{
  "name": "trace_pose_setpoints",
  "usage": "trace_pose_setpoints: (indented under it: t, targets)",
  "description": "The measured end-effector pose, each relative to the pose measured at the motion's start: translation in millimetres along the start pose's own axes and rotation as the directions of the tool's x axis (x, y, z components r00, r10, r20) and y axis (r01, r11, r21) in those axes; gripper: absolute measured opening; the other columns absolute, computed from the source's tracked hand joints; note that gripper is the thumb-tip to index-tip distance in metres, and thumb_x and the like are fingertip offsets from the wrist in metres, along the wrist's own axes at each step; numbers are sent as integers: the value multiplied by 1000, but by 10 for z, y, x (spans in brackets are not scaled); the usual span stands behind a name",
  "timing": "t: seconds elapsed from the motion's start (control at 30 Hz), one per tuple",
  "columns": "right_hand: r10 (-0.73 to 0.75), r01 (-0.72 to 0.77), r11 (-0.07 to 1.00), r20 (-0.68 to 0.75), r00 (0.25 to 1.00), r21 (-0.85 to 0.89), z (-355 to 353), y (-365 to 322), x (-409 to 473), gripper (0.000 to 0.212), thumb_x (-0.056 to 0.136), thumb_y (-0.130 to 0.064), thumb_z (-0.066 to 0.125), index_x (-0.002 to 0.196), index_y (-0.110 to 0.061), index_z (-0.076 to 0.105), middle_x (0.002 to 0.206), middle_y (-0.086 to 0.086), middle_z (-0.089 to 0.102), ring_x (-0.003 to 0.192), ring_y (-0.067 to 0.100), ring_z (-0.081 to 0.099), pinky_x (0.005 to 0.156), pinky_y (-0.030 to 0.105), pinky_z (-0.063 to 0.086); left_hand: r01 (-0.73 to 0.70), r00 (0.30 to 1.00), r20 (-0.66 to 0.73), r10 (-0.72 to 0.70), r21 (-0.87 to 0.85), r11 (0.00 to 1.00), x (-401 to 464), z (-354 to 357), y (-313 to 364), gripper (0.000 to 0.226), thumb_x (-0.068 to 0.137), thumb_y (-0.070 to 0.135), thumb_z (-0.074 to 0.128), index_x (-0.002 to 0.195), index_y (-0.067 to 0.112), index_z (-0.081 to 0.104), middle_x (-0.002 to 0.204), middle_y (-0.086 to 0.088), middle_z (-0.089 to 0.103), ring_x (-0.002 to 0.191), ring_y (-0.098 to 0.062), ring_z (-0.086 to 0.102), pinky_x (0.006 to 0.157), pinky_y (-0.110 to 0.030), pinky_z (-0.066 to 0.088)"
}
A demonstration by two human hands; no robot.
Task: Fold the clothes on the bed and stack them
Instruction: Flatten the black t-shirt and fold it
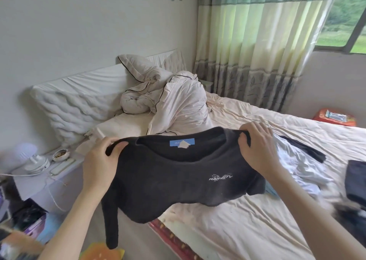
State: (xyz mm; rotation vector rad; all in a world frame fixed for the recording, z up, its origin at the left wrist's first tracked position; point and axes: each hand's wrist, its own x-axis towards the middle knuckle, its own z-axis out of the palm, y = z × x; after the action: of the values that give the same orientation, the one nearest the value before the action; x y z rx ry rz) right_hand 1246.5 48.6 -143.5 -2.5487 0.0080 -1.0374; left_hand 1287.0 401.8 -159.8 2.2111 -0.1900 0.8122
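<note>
A black shirt (168, 182) hangs spread above the near edge of the bed (247, 220), collar up, showing a blue neck label and small white chest lettering, one sleeve dangling. The left hand (101, 160) and the right hand (257, 147) each grip a shoulder. White clothes (297, 164) lie crumpled beside it.

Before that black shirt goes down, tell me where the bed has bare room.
Free: the sheet in front of the white clothes, nearer you. Also the strip beyond them, toward the curtain. Crowded: bunched duvet at the head, dark garments at right.
</note>
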Motion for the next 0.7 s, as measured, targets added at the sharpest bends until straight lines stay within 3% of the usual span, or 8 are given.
trace_pose_setpoints:
  t: [0.13,0.23,0.37,0.5,0.57,0.7]
  targets:
    - [19,-18,1000,-129,991,3,-254,-185,-70,15,87,-6,45,90,0,59,89,13,61,85,34,55,80,36,31,-33,996,-88,32,-17,999,-34,-205,231,15,87,22,66,95,9,68,89,7,60,83,-10,53,76,-27,39]
    - [34,-28,999,-172,984,35,-308,-254,26,12,92,-5,49,95,-1,60,94,14,58,86,34,55,78,38,34,-46,991,-124,47,10,999,59,-270,325,19,86,21,68,93,3,69,88,-5,60,86,-19,52,76,-22,34]
    - [121,-114,992,-184,976,47,-130,-209,145,17,97,-14,46,104,-5,59,101,15,54,79,38,55,63,34,34,-44,991,-125,51,54,998,180,-123,288,22,85,23,69,94,2,70,88,-14,63,91,-30,52,76,-20,30]
    - [199,-209,974,-109,974,-89,292,55,174,22,100,-24,41,108,-10,57,107,11,57,80,38,56,63,33,30,8,999,-33,-5,93,996,256,265,27,26,86,29,67,93,4,69,90,-11,65,90,-29,55,79,-34,40]
    - [180,-188,962,-58,982,-199,596,232,244,25,100,-29,42,107,-10,57,106,11,58,85,36,58,63,34,32,28,999,27,-31,100,995,347,543,-187,25,86,29,67,92,5,70,88,-11,66,90,-31,56,80,-40,43]
    - [174,-122,932,126,977,-341,1356,610,563,31,99,-31,44,104,-5,59,105,16,61,103,35,53,86,43,33,72,988,124,-92,156,985,688,1190,-650,24,88,29,66,89,5,69,87,-11,64,89,-32,54,80,-40,40]
